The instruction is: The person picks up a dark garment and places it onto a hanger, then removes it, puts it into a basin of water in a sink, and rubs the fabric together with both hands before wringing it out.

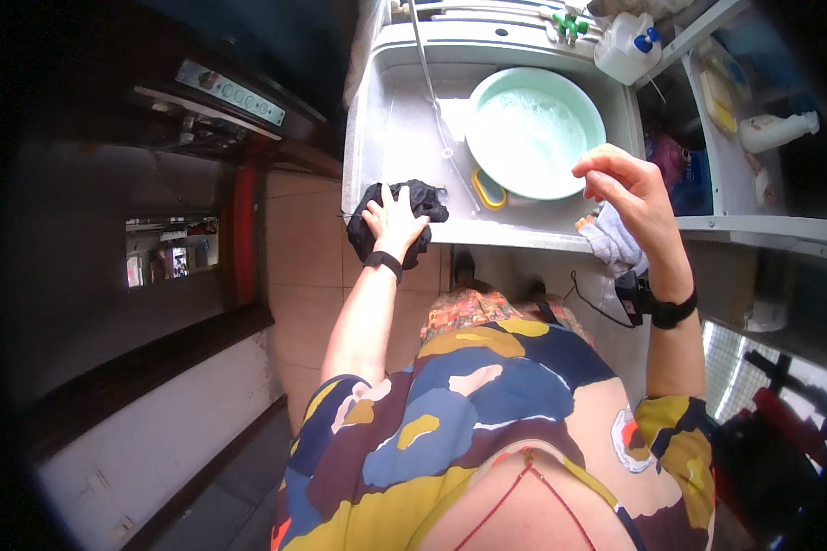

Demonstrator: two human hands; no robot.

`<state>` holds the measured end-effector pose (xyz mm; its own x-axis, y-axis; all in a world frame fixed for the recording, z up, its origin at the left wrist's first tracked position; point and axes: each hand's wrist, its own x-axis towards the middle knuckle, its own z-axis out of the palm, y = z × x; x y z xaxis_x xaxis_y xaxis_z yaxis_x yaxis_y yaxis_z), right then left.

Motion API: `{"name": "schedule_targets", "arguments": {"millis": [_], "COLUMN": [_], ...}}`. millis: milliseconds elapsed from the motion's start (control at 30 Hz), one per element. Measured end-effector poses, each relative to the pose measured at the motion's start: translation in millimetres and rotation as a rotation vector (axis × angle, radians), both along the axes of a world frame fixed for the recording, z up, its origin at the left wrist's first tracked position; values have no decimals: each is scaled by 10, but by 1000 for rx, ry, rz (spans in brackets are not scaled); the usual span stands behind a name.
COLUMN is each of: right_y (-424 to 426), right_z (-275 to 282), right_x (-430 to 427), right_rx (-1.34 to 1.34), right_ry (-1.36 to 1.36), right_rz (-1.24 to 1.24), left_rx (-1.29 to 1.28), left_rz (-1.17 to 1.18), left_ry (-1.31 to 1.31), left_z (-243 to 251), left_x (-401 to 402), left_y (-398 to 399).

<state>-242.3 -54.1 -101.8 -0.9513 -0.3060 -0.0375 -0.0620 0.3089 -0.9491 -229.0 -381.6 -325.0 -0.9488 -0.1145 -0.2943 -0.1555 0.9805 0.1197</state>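
Note:
My left hand (394,222) rests over a bunched black cloth (424,200), its fingers spread across the fabric and gripping it. This cloth lies on the front left corner of the sink (403,124), and part of it hangs over the rim. A pale green plastic basin (479,155) of cloudy, sudsy water stands in the sink. Over the basin's front right rim hovers my right hand (624,186), fingers bent, with nothing visible in it. Below that hand, a light checked cloth (610,237) drapes over the sink's front edge.
A yellow-rimmed oval object (489,189) lies against the basin. Left of it, a thin hose (446,148) hangs into the sink. Behind on the right stands a white jug (627,52) with a blue cap. Shelves on the right hold a white bottle (775,131). A stove (231,93) is at the left.

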Motion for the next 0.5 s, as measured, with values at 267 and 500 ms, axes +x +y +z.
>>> {"name": "schedule_targets", "arguments": {"millis": [267, 500], "right_y": [-327, -753], "right_z": [-536, -1046], "right_x": [-196, -239], "right_rx": [37, 69], "right_ry": [-275, -450], "right_rz": [72, 343], "left_rx": [991, 1707], "left_rz": [288, 466], "left_ry": [316, 414], "left_z": [102, 1896], "left_x": [81, -25], "left_y": [-930, -825]}}
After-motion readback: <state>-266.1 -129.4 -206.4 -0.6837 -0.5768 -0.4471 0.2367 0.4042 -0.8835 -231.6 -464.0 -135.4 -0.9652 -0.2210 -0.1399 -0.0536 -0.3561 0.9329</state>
